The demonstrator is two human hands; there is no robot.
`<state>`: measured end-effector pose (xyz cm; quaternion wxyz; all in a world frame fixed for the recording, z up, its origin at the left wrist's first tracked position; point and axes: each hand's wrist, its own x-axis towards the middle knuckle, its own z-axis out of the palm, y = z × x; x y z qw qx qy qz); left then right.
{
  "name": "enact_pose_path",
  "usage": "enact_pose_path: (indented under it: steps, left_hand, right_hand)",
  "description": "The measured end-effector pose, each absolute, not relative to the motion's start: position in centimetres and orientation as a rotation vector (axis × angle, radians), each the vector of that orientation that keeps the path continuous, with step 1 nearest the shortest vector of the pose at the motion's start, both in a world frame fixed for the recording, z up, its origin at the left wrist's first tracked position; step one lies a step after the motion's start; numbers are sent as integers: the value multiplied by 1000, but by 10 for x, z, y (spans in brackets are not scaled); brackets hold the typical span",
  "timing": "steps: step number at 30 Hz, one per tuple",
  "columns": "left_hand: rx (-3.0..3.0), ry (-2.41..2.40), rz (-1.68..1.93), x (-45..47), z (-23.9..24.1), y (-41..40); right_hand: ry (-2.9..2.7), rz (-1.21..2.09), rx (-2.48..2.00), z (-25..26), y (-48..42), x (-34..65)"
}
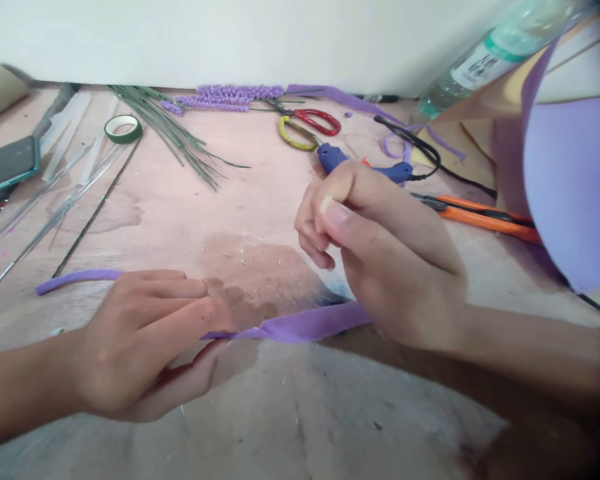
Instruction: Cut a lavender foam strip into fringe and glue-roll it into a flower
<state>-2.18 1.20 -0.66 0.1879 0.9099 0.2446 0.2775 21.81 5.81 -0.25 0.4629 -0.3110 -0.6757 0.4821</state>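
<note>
A long purple strip (315,323) of soft, felt-like material runs across the front of the table. My left hand (145,340) pinches it between thumb and fingers, and the strip looks folded narrow at that spot. A thin purple length (80,277) pokes out beyond the left hand's far side; whether it belongs to the same strip is hidden. My right hand (385,253) is raised over the other end of the strip, thumb pressed to the curled fingers. What that pinch holds, if anything, cannot be made out. The strip's right end disappears behind this hand.
Behind my hands lie a blue glue gun (333,157), scissors (310,127), green wire stems (165,127) and purple fuzzy flower stalks (240,95). Green tape (123,129), glue sticks (65,137) and a phone (10,163) are left. An orange-handled cutter (485,217), purple sheet (570,193) and bottle (495,57) are right.
</note>
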Motion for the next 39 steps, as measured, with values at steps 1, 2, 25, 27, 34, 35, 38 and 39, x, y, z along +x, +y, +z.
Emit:
enact_pose_path:
  steps: [1, 2, 25, 27, 34, 35, 38, 39]
  left_hand:
    - [2558, 689, 762, -22, -7, 11]
    - [2554, 699, 755, -22, -8, 11]
    - [2527, 698, 841, -24, -17, 8]
    - [2535, 695, 817, -23, -18, 9]
    - [2507, 676, 812, -20, -19, 9]
    - [2504, 690, 798, -20, -17, 7]
    - [2533, 688, 785, -18, -10, 3]
    - [2549, 680, 793, -17, -7, 1]
  right_hand:
    - [-1650, 1207, -748, -3, 59, 218]
    - [-1645, 1226, -745, -3, 60, 219]
    - [-1916, 1046, -875, 3, 67, 217]
    - [-1933, 951, -917, 3, 71, 219]
    - [-2178, 842, -716, 3, 65, 221]
    - [-2234, 713, -615, 3, 62, 221]
    - [-2335, 343, -375, 0, 53, 221]
    - [-2342, 254, -351, -1, 51, 220]
